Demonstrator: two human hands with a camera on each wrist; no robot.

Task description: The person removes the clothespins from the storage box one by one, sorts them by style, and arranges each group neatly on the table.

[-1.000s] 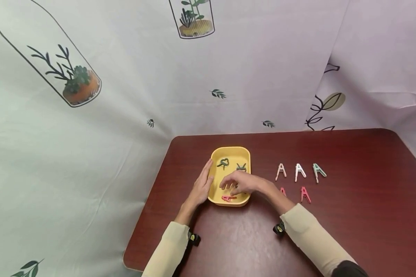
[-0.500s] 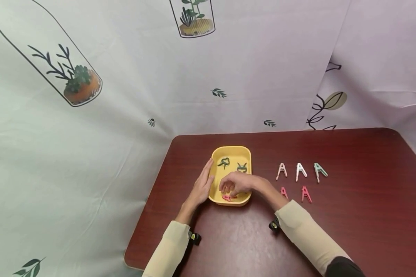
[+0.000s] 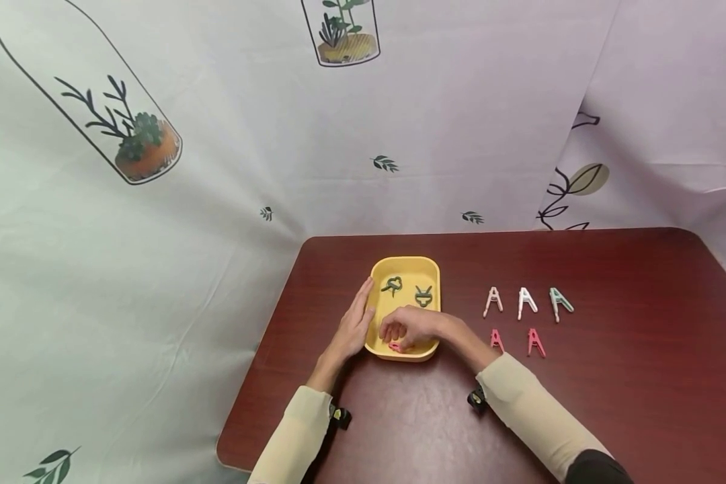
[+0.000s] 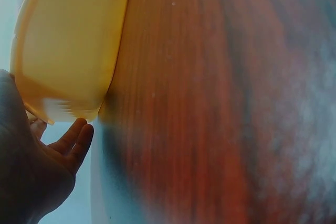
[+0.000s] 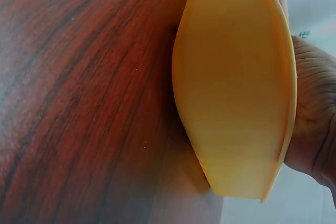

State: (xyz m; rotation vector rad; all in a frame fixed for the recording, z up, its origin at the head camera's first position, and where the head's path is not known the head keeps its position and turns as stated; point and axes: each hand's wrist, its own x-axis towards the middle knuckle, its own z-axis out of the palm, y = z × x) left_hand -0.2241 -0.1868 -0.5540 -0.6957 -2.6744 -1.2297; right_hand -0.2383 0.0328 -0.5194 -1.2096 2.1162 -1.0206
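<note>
A yellow tray [image 3: 407,264] stands on the table. My left hand [image 3: 352,329] lies along its left side, fingers fairly straight and touching the wall. Inside the tray my right hand [image 3: 416,325] curls its fingers and thumb at a red clothespin [image 3: 394,347] near the front end and appears to pinch it; the hand covers part of the clothespin. Two dark green, clip-like pieces, one at left [image 3: 392,286] and one at right [image 3: 423,296], lie farther back in the tray. In the right wrist view the tray wall [image 5: 231,87] hides my right fingers.
Right of the tray, a pale pink clothespin [image 3: 493,301], a white one [image 3: 527,302] and a green one [image 3: 560,304] form a back row. Two red clothespins, the left one [image 3: 496,340] and the right one [image 3: 535,343], lie in front. A printed cloth [image 3: 429,121] hangs behind the table [image 3: 629,376].
My right hand has lowered slightly and its fingers have curled in around the red clothespin, covering more of it. My left hand has stayed at the tray's left side.
</note>
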